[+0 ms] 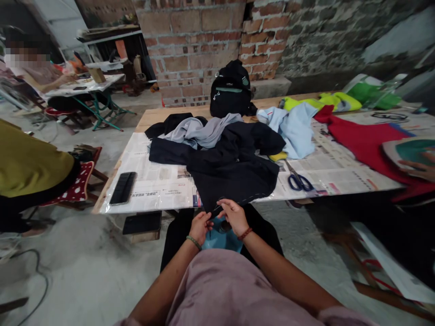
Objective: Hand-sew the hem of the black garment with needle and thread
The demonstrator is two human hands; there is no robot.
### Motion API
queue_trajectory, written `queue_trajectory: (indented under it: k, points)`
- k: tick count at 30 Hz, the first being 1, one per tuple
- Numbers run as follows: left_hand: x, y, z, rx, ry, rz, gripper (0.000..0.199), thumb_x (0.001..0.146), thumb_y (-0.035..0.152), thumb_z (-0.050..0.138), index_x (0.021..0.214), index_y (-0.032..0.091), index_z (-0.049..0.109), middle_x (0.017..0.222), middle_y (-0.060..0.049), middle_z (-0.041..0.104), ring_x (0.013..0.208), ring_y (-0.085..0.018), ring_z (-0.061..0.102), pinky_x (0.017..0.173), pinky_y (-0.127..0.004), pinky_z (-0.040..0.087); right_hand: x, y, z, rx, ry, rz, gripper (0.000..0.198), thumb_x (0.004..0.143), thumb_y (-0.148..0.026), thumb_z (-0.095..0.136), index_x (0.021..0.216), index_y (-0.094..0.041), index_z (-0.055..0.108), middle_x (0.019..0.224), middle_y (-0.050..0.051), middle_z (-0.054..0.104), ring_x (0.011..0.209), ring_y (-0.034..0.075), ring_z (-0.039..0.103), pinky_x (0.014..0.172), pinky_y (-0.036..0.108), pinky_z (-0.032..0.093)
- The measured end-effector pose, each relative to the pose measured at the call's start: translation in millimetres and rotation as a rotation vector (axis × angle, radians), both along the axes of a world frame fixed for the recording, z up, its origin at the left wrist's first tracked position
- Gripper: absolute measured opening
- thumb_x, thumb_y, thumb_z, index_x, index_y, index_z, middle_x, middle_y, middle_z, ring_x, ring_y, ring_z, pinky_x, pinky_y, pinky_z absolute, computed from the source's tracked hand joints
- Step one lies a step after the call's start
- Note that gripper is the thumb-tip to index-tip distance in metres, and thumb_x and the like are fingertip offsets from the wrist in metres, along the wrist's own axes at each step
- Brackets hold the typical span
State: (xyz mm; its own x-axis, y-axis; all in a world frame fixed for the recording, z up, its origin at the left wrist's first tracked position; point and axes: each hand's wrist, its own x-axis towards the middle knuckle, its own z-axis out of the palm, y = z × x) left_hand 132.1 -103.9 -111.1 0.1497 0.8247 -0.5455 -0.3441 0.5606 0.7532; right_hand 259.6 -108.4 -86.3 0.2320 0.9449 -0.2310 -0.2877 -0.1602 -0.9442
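Note:
A black garment (234, 172) lies partly on the table, its near corner drawn over the edge toward my lap. Along its hem runs a broken line of white stitches. My left hand (200, 227) is closed, pinching that corner between thumb and fingers. Right beside it, my right hand (235, 218) is closed in a pinch at the hem; what sits between its fingertips is too small to make out. Grey cloth (200, 129) is bunched up behind the black garment. A pair of scissors (300, 182) with dark blue handles lies to the right.
Newspaper under clear plastic covers the table (163, 174). A phone (123, 188) lies left, a black backpack (231, 88) stands behind, and light blue cloth (295, 129) and red cloth (363, 136) lie right. Another person's hand (421, 167) shows far right. People sit at left.

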Motion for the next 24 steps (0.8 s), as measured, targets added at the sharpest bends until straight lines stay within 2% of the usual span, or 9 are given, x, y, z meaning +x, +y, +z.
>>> queue_trajectory:
  k: [5, 11, 16, 21, 24]
  points:
    - [-1, 0, -3.3, -0.002, -0.024, 0.013, 0.035, 0.054, 0.032, 0.071, 0.071, 0.016, 0.045, 0.055, 0.007, 0.047, 0.043, -0.006, 0.05, 0.039, -0.016, 0.031, -2, -3, -13, 0.076, -0.267, 0.063, 0.021, 0.075, -0.033, 0.049, 0.087, -0.02, 0.059, 0.089, 0.003, 0.065, 0.047, 0.009, 0.057, 0.047, 0.021, 0.043]
    - [3, 2, -5.4, -0.011, -0.033, 0.01, 0.035, 0.052, 0.029, 0.072, 0.069, 0.016, 0.045, 0.055, 0.007, 0.048, 0.042, -0.006, 0.049, 0.037, -0.016, 0.03, 1, -7, -18, 0.197, -0.59, 0.095, 0.022, 0.079, -0.031, 0.045, 0.089, -0.02, 0.062, 0.068, 0.001, 0.066, 0.051, 0.011, 0.059, 0.056, 0.023, 0.047]
    - [5, 2, -3.2, 0.0, -0.058, 0.006, 0.035, 0.052, 0.028, 0.073, 0.066, 0.016, 0.044, 0.052, 0.007, 0.046, 0.041, -0.005, 0.048, 0.038, -0.016, 0.029, -2, -7, -20, 0.23, -0.563, 0.09, 0.026, 0.081, -0.03, 0.045, 0.104, -0.021, 0.053, 0.09, 0.003, 0.066, 0.05, 0.009, 0.058, 0.055, 0.022, 0.048]
    - [5, 1, -3.0, 0.001, -0.056, 0.015, 0.036, 0.051, 0.029, 0.073, 0.067, 0.017, 0.042, 0.055, 0.007, 0.049, 0.041, -0.005, 0.048, 0.037, -0.016, 0.029, 1, -7, -23, 0.218, -0.619, 0.107, 0.019, 0.08, -0.033, 0.046, 0.085, -0.019, 0.059, 0.074, 0.002, 0.065, 0.047, 0.009, 0.056, 0.05, 0.021, 0.046]
    - [6, 2, -2.2, 0.004, -0.049, 0.015, 0.037, 0.051, 0.029, 0.073, 0.066, 0.017, 0.041, 0.054, 0.007, 0.048, 0.041, -0.005, 0.048, 0.037, -0.016, 0.029, 5, -5, -21, 0.292, -0.733, 0.083, 0.02, 0.081, -0.031, 0.046, 0.082, -0.019, 0.061, 0.079, 0.003, 0.062, 0.057, 0.01, 0.057, 0.054, 0.021, 0.045]
